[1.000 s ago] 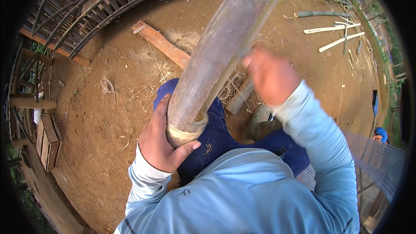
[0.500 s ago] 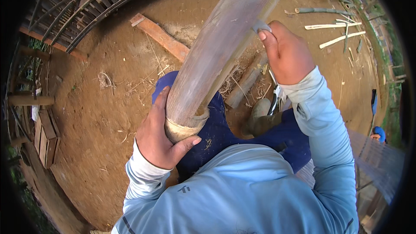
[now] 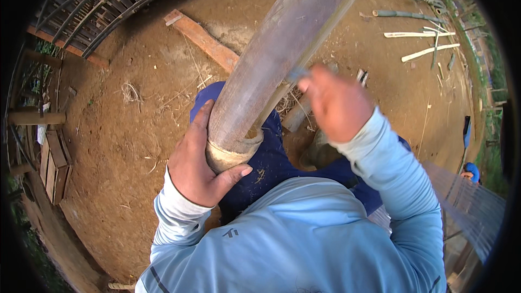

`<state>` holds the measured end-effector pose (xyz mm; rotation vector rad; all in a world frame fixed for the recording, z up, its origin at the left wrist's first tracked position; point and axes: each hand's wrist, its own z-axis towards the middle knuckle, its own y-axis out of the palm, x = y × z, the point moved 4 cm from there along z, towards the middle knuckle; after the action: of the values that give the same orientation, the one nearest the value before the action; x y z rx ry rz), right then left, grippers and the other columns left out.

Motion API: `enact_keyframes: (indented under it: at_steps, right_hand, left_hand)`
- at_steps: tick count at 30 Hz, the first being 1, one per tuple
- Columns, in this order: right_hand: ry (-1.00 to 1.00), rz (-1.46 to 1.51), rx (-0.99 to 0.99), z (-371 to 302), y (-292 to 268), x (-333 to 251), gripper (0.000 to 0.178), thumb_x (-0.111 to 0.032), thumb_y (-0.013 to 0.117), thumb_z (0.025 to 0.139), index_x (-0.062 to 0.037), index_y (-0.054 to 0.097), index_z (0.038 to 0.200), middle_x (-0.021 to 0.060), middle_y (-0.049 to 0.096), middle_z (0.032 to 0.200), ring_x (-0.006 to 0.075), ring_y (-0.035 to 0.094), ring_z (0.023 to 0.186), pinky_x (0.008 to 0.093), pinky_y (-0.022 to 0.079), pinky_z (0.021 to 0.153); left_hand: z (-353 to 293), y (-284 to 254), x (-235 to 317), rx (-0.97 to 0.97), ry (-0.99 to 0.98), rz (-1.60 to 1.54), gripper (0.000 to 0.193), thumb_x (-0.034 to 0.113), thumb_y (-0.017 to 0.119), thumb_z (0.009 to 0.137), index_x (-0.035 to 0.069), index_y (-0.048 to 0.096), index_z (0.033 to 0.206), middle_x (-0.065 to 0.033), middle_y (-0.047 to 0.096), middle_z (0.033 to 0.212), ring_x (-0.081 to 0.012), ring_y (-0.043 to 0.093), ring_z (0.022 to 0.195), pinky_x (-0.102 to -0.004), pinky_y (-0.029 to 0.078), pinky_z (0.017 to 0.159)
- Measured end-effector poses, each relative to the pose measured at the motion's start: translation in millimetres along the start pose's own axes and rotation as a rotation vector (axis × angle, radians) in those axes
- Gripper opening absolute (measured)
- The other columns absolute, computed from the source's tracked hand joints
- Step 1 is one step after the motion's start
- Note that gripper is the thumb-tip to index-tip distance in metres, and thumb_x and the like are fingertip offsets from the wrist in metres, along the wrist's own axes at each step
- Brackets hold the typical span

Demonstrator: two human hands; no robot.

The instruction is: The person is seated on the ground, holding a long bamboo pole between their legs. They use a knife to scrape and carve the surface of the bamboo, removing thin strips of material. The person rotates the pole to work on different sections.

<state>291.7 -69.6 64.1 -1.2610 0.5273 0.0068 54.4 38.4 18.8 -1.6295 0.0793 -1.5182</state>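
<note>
A thick grey-brown bamboo tube [image 3: 271, 59] slanted over dark-blue trousers [image 3: 271, 160], base cupped by the half-open left hand [image 3: 194, 157]; the blurred right hand [image 3: 337, 103], pinching a small blue-grey piece [image 3: 297, 74], had slipped lower along the tube's edge, apparently mid-stroke.

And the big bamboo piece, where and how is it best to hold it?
The bamboo piece is probably best held by its lower end, coming from the left, as the left hand does: the rounded outer wall suits a cupped palm, and the opening faces right, toward the right hand.
</note>
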Motion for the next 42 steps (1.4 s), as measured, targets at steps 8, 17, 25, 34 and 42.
enact_keyframes:
  at_steps: [8,17,25,34,42]
  right_hand:
    - [-0.052,0.054,-0.100,-20,23,-17,0.019,-0.022,0.062,0.101,-0.0041,0.057,0.097,0.0255,0.059,0.067,0.0459,0.063,0.063,0.0517,0.048,0.055]
    - [-0.031,0.048,-0.122,-31,37,-25,0.022,-0.022,0.054,0.106,-0.0053,0.058,0.092,0.0205,0.056,0.067,0.0457,0.059,0.059,0.0484,0.049,0.055]
    - [0.005,0.073,-0.174,-39,42,-29,0.020,-0.025,0.057,0.102,-0.0071,0.057,0.094,0.0174,0.064,0.064,0.0417,0.066,0.060,0.0523,0.052,0.054]
    - [-0.003,0.103,-0.190,-45,47,-32,0.021,-0.025,0.059,0.104,-0.0058,0.058,0.095,0.0211,0.063,0.071,0.0435,0.066,0.064,0.0504,0.050,0.054]
    - [-0.090,0.069,-0.184,-41,42,-30,0.020,-0.023,0.061,0.102,-0.0061,0.057,0.092,0.0207,0.063,0.067,0.0438,0.065,0.063,0.0496,0.051,0.054]
  left_hand:
    - [0,1,0,0.014,0.024,-0.007,0.112,0.033,0.093,0.068,-0.005,0.030,0.153,-0.0293,0.055,0.140,-0.0462,0.060,0.124,-0.0456,0.049,0.103]
    - [0,1,-2,-0.001,0.008,-0.007,0.111,0.034,0.092,0.069,-0.004,0.030,0.154,-0.0289,0.054,0.142,-0.0457,0.060,0.125,-0.0460,0.049,0.104]
    - [-1,1,-1,0.014,0.039,-0.003,0.111,0.036,0.091,0.070,-0.004,0.030,0.154,-0.0289,0.054,0.141,-0.0458,0.060,0.125,-0.0460,0.049,0.104]
    - [-1,2,-3,0.014,0.054,-0.020,0.111,0.035,0.091,0.070,-0.005,0.030,0.154,-0.0288,0.054,0.142,-0.0457,0.059,0.126,-0.0458,0.048,0.105]
    - [0,2,-2,0.013,0.041,-0.038,0.110,0.034,0.091,0.070,-0.005,0.030,0.153,-0.0294,0.053,0.142,-0.0459,0.058,0.127,-0.0455,0.048,0.105]
